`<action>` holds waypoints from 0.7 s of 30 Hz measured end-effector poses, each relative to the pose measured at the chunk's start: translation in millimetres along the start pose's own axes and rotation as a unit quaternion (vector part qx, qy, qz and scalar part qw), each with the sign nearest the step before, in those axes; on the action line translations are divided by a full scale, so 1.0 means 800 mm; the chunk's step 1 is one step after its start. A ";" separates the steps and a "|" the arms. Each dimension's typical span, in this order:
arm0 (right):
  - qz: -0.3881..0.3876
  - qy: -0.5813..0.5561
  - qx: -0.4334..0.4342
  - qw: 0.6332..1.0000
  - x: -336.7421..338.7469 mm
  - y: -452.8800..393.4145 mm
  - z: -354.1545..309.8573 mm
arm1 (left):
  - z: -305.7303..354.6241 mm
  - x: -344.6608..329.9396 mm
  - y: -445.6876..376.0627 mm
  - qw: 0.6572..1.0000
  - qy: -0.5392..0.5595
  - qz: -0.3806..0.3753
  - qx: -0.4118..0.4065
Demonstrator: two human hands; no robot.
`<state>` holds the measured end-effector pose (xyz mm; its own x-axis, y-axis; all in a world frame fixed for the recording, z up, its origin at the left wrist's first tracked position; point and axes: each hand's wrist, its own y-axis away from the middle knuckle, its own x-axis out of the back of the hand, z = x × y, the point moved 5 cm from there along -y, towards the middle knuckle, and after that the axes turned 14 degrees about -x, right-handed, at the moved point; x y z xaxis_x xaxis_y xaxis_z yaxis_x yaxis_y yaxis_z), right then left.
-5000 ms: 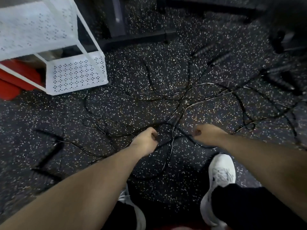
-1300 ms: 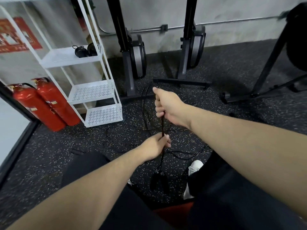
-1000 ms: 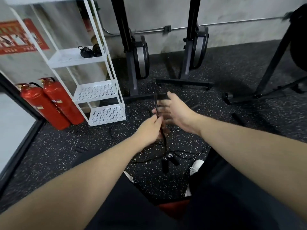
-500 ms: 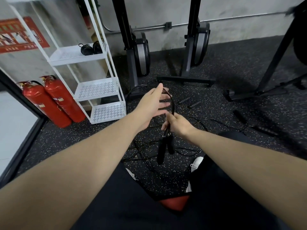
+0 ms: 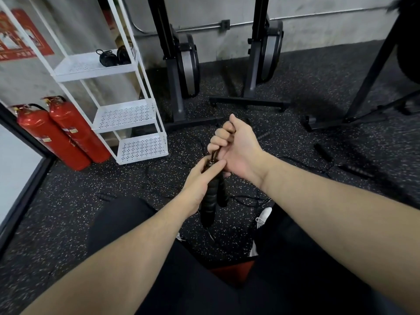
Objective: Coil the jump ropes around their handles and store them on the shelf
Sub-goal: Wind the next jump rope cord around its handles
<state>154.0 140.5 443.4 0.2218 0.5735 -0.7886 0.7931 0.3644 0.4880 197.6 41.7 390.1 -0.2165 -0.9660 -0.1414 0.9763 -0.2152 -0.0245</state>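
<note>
Two black jump rope handles (image 5: pixel 210 202) hang side by side in front of me. My left hand (image 5: pixel 200 180) holds them near their upper ends. My right hand (image 5: pixel 236 147), just above, grips the gathered black rope in a closed fist. More black ropes (image 5: pixel 163 185) and loose handles (image 5: pixel 355 170) lie on the speckled floor. The white shelf (image 5: pixel 127 114) stands at the left; its upper tier carries two coiled black ropes (image 5: pixel 113 56).
Two red fire extinguishers (image 5: pixel 61 133) stand left of the shelf. Black equipment stands (image 5: pixel 179 64) line the back wall, and a rack leg (image 5: pixel 368 73) slants at the right. My dark-trousered legs and a white shoe (image 5: pixel 263 215) fill the near floor.
My right hand has risen from the handles and closed round the gathered rope. My left hand, open and raised before, has dropped and taken the handles.
</note>
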 end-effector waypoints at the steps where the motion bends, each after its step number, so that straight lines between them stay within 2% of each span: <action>1: -0.006 -0.019 0.006 1.000 0.000 -0.001 -0.003 | 0.000 0.002 -0.001 1.000 -0.011 -0.002 -0.005; 9: -0.013 -0.150 0.077 0.986 0.017 0.000 -0.052 | -0.026 0.010 -0.002 0.986 -0.142 -0.080 0.031; 14: 0.046 -0.152 0.093 0.983 0.051 0.000 -0.066 | -0.033 0.017 -0.006 0.982 -0.158 -0.094 0.037; 16: 0.087 -0.105 0.084 0.987 0.070 -0.004 -0.064 | -0.036 0.020 -0.007 0.979 -0.174 -0.101 0.045; 18: 0.139 -0.009 0.058 0.989 0.090 -0.008 -0.059 | -0.037 0.023 -0.006 0.973 -0.198 -0.101 0.055; 21: 0.197 0.142 -0.005 0.970 0.116 -0.010 -0.047 | -0.033 0.034 -0.008 0.969 -0.235 -0.061 0.045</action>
<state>146.9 218.2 380.4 0.3407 0.8481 -0.4058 0.6721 0.0822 0.7359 185.7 20.6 359.9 -0.3307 -0.8866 0.3234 0.9430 -0.3239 0.0763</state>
